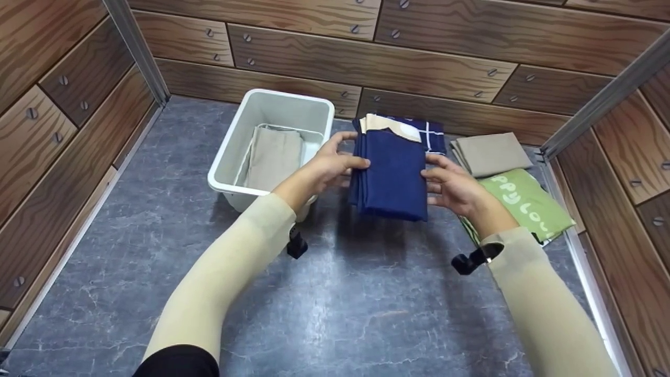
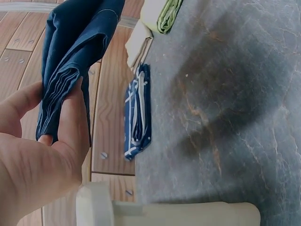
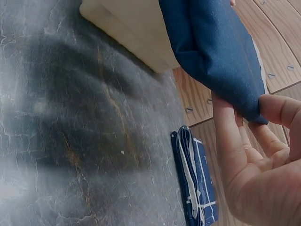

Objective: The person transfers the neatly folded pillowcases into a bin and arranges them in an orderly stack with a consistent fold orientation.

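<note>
Navy folded cloth [image 1: 391, 175] hangs in the air between both hands, lifted clear of the grey tabletop [image 1: 335, 314], with its long axis running near to far. The left hand [image 1: 327, 167] pinches its left edge, thumb on top and fingers curled under the stacked layers; the right hand [image 1: 455, 188] holds the right edge the same way, so neither hand is nearer than the other. It is plain dark blue, folded into a thick, tidy rectangle of many layers. Just left of it sits a white bin [image 1: 230, 157] with a beige cloth [image 1: 272, 157] lying inside. Behind it lies a navy checked cloth [image 1: 432, 136]. To the right lie a folded tan cloth [image 1: 492, 153] and a green printed cloth [image 1: 528, 207].
</note>
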### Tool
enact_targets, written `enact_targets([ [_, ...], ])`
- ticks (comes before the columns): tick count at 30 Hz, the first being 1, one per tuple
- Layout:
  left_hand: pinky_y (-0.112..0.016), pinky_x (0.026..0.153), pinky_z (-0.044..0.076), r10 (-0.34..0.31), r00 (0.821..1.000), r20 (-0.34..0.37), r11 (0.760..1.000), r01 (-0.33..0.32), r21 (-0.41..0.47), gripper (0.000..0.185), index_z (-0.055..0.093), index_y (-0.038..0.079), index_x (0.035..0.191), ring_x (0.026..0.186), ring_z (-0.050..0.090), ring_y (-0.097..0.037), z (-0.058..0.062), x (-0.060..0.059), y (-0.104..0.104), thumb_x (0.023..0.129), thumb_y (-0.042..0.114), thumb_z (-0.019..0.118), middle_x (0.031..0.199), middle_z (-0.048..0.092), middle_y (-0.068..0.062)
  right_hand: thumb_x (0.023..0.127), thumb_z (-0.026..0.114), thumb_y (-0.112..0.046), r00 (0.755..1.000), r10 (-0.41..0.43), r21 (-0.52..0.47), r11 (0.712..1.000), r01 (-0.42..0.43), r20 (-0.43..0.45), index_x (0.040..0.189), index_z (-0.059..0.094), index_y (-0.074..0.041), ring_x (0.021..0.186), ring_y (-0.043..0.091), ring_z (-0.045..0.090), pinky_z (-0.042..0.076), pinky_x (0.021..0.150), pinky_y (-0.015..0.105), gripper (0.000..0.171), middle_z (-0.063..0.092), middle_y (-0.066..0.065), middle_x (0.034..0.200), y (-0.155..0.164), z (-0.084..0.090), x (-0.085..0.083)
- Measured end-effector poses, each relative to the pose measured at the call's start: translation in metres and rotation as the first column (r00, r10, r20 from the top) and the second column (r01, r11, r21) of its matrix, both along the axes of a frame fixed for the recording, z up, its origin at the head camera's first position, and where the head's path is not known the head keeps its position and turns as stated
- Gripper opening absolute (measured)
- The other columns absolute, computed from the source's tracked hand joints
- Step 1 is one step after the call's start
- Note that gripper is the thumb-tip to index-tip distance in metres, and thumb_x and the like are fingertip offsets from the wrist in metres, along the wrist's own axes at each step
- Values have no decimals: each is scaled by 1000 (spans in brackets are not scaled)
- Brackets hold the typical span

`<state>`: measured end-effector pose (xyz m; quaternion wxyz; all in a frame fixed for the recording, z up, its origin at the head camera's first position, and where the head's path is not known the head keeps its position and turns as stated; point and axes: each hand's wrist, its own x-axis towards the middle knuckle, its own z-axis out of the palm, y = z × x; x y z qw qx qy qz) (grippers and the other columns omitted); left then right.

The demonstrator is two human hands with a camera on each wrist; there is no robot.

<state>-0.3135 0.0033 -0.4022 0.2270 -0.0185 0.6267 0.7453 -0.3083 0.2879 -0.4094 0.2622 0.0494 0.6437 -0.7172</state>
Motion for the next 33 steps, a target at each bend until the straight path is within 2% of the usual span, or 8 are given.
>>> enact_targets([
  [7, -46, 83, 59, -3, 1000, -2, 1000, 3, -22, 76, 37, 28, 146, 98, 69, -29, 5, -2, -6, 85, 4, 75, 123, 63, -12, 102, 51, -10, 1000, -7, 4, 1000, 7, 16, 145, 34, -25, 92, 18, 68, 57, 77, 38, 49, 66, 1, 106, -5, 4, -3],
  [12, -47, 84, 59, 3, 1000, 13, 1000, -3, 3, 76, 38, 28, 146, 97, 70, -30, 6, -4, -13, 84, 3, 75, 116, 66, -14, 102, 52, -10, 1000, -2, -5, 1000, 2, 17, 149, 31, -24, 95, 19, 68, 57, 80, 40, 53, 66, 2, 109, -11, 7, -5],
  [17, -45, 82, 59, 11, 999, 31, 1000, -11, 14, 77, 38, 30, 146, 97, 68, -29, 7, -6, -20, 84, 3, 75, 114, 65, -12, 102, 53, -10, 1000, 1, -22, 1000, -1, 16, 148, 30, -24, 96, 19, 67, 57, 81, 41, 53, 66, 2, 108, -17, 11, -6],
  [24, -42, 77, 61, 14, 1000, 14, 1000, -14, -9, 73, 39, 30, 144, 96, 70, -28, 9, -8, -29, 86, 5, 75, 111, 67, -12, 102, 52, -9, 1000, 4, -30, 1000, -4, 6, 146, 32, -24, 94, 19, 68, 57, 79, 40, 50, 67, 2, 107, -26, 14, -10],
  [30, -47, 84, 59, 17, 1000, 10, 999, -16, -31, 74, 39, 32, 145, 89, 71, -25, 9, -10, -38, 86, 6, 75, 106, 68, -11, 101, 54, -10, 1000, 14, -33, 999, -14, 3, 150, 29, -23, 93, 19, 68, 58, 79, 40, 56, 66, 3, 107, -33, 16, -13],
  [33, -45, 82, 60, 17, 1000, 6, 999, -17, -35, 74, 39, 32, 145, 87, 72, -24, 8, -11, -43, 86, 7, 76, 105, 69, -12, 101, 55, -10, 1000, 13, -28, 1000, -13, 3, 153, 27, -23, 93, 20, 68, 58, 78, 40, 60, 66, 4, 108, -37, 17, -14],
])
